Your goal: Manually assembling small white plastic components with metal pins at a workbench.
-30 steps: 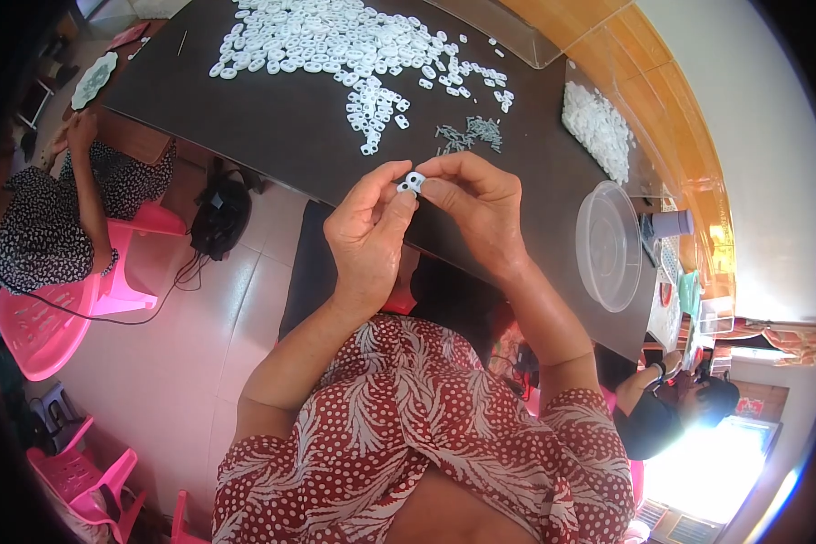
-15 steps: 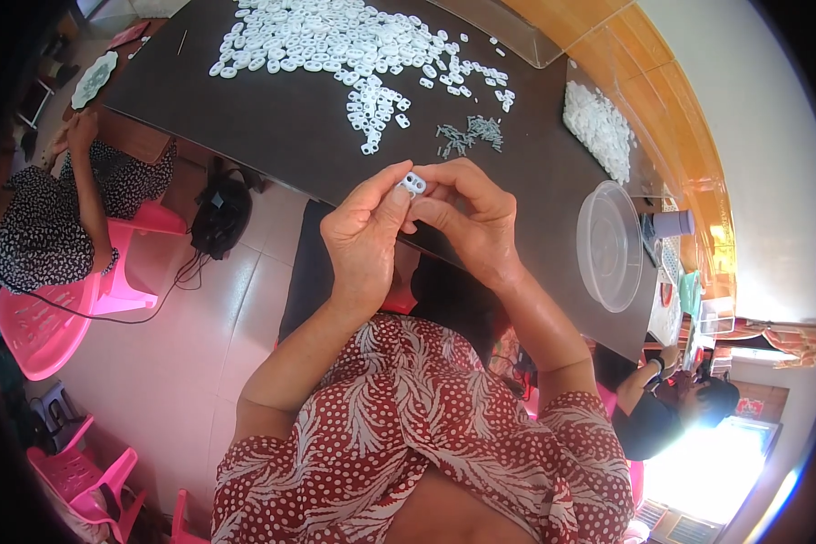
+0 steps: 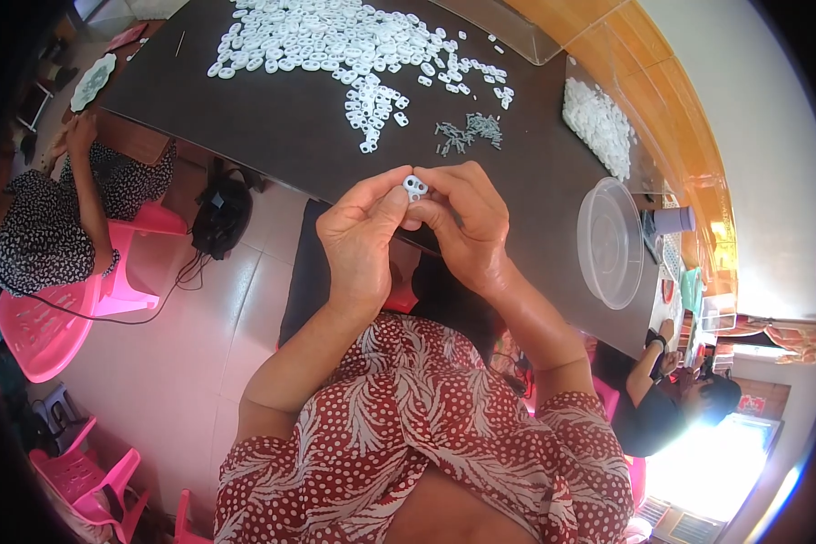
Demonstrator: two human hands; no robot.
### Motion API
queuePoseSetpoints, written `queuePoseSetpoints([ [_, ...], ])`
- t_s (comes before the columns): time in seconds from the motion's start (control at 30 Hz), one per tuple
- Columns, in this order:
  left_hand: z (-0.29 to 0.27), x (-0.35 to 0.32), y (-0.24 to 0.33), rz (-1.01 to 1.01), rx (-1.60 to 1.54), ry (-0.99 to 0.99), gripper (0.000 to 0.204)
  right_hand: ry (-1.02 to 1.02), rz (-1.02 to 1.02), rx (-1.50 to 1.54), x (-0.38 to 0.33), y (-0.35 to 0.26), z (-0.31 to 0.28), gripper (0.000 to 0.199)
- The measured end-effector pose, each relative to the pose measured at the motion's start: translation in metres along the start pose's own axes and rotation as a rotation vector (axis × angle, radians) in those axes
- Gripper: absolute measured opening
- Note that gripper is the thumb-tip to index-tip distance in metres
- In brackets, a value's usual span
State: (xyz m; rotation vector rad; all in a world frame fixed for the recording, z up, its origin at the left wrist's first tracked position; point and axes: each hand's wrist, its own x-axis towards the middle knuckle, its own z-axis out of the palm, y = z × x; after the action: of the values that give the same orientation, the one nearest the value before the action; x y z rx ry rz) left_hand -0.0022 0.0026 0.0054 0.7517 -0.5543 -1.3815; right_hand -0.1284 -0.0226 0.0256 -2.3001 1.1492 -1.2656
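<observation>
Between my two hands, just off the table's near edge, is a small white two-hole plastic piece that looks like a cord lock (image 3: pixel 414 184). My left hand (image 3: pixel 363 227) pinches its left side with thumb and fingertips. Closed on its right side are the thumb and forefinger of my right hand (image 3: pixel 467 213). The two holes face up; its lower part is partly covered by my thumbs. Beyond my hands lies a small heap of thin grey pieces, perhaps springs (image 3: pixel 470 133). A large spread of white two-hole pieces (image 3: pixel 326 41) covers the far part of the dark table (image 3: pixel 272 122).
Small white parts (image 3: pixel 598 127) lie heaped in a clear tray at the right. Nearer stands a round clear plastic tub (image 3: pixel 610 243), beside a purple cup (image 3: pixel 674 220). One person sits at the left on a pink chair (image 3: pixel 50 326); another (image 3: pixel 653 408) is at the right.
The cord lock has turned slightly and stands more upright between my fingertips. My right hand has shifted a little to the left, and both hands keep their pinch.
</observation>
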Motion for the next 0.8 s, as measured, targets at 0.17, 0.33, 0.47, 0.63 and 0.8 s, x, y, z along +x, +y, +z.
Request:
queuePoseSetpoints([
  [0.17,-0.008,0.001,-0.007,0.068,0.070,-0.049,0.020,0.001,0.023,0.014,-0.003,-0.001,-0.001,0.031],
  [0.33,-0.015,0.002,-0.006,0.094,0.110,-0.101,0.019,0.009,0.046,0.054,-0.006,-0.005,0.000,0.031],
  [0.47,-0.015,0.001,0.000,0.117,0.130,-0.121,0.018,0.008,0.132,0.123,-0.007,-0.008,0.000,0.030],
  [0.63,-0.015,0.000,0.002,0.093,0.095,-0.118,0.020,0.007,0.078,0.127,-0.007,-0.008,0.002,0.029],
  [0.8,-0.019,0.003,-0.003,0.180,0.124,-0.162,0.023,0.044,0.048,0.127,-0.006,-0.011,0.006,0.028],
])
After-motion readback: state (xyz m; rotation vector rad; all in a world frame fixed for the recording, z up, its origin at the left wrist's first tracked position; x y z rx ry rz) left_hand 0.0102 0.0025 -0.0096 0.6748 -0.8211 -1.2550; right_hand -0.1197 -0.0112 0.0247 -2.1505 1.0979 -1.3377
